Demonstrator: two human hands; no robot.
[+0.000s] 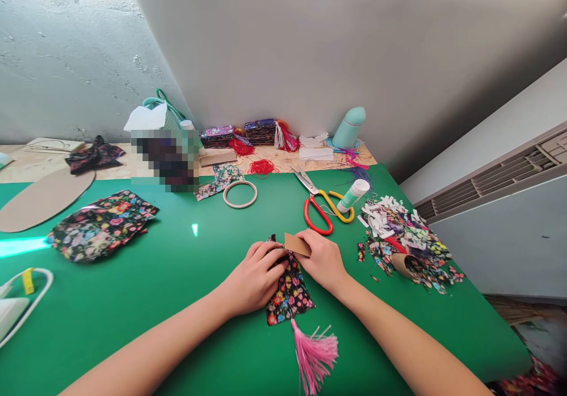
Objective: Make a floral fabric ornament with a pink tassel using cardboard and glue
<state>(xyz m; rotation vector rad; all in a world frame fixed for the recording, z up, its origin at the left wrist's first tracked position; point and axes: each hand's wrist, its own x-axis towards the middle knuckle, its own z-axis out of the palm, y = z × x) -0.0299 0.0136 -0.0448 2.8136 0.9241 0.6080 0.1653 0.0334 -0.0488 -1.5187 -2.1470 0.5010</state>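
Note:
A black floral fabric piece (290, 293) lies on the green table mat, with a pink tassel (315, 352) hanging from its near edge. My left hand (257, 278) is closed over the fabric's upper left part, its fingertips pressed onto the cloth. In my right hand (325, 260) is a small brown cardboard piece (296, 245), pinched at its right end just above the fabric. Beyond my right hand lie scissors (313, 190) with one red and one yellow handle, blades apart. A white-capped glue stick (353, 195) rests by the yellow handle.
A tape roll (240, 195) lies ahead. On the left are more floral cloth (101, 225) and an oval board (44, 198). Fabric and paper scraps (403, 242) are heaped at right. Along the back stand stacked floral pieces with tassels (261, 133) and a turquoise bottle (349, 127).

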